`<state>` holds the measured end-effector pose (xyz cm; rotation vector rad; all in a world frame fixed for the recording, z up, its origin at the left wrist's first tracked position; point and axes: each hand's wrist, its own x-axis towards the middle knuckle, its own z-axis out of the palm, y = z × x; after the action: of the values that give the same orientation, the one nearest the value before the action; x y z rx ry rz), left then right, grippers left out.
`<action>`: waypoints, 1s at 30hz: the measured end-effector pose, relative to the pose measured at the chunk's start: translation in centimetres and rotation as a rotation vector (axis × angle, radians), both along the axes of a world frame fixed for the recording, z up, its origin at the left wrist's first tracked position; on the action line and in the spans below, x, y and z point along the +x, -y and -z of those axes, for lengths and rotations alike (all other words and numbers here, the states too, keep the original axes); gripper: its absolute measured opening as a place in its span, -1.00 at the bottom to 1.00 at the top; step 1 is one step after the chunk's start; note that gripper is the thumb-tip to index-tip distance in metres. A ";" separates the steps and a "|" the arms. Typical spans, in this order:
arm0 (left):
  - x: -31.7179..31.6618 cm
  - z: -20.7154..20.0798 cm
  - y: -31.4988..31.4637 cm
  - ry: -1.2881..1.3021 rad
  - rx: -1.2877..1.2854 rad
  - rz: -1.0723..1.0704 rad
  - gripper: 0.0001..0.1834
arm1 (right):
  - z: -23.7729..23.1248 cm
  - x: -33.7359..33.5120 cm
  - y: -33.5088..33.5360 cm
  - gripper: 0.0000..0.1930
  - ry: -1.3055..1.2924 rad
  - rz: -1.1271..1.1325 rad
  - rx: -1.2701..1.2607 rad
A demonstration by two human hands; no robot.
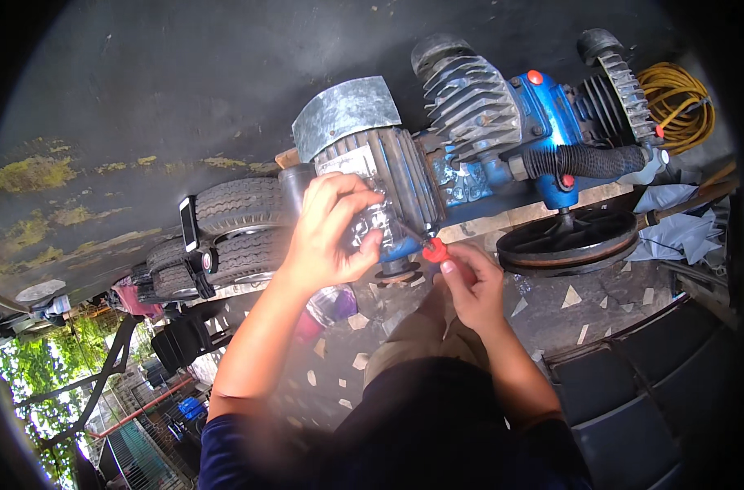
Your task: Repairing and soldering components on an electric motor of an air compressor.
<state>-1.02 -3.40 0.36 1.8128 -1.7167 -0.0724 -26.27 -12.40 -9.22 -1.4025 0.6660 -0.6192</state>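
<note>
A grey finned electric motor (405, 175) with a bent sheet-metal cover (347, 114) stands in front of me. My left hand (331, 229) is at the motor's near side, thumb and fingers apart and curved around a shiny, cluttered area (376, 222) there. Small details inside that area cannot be made out. In my right hand (472, 286) is a screwdriver with a red handle (435, 250), gripped between thumb and fingers. Its dark shaft points up and left toward the same spot, close to my left thumb.
Right of the motor sits a blue compressor pump (552, 106) with finned cylinders, a ribbed black hose (588, 161) and a black pulley wheel (564, 241). Tyres (240, 204) stand at left. A coiled yellow hose (678, 106) lies far right; dark cushioned seating (633, 384) is at lower right.
</note>
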 end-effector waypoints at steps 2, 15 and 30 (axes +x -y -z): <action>0.0 0.1 0.1 -0.001 -0.003 0.000 -0.53 | 0.2 -0.1 -0.1 -0.79 0.007 0.001 0.027; -0.1 0.1 0.0 0.015 -0.005 -0.013 -0.54 | 1.0 -0.9 -0.7 -0.78 0.028 0.002 0.052; -0.1 -0.1 0.0 0.026 0.037 -0.007 -0.53 | 0.9 -1.9 -1.0 -0.78 0.030 0.029 -0.059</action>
<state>-1.15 -3.35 0.43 1.8542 -1.7375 -0.0789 -28.14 -11.36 -10.08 -1.4379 0.6498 -0.6866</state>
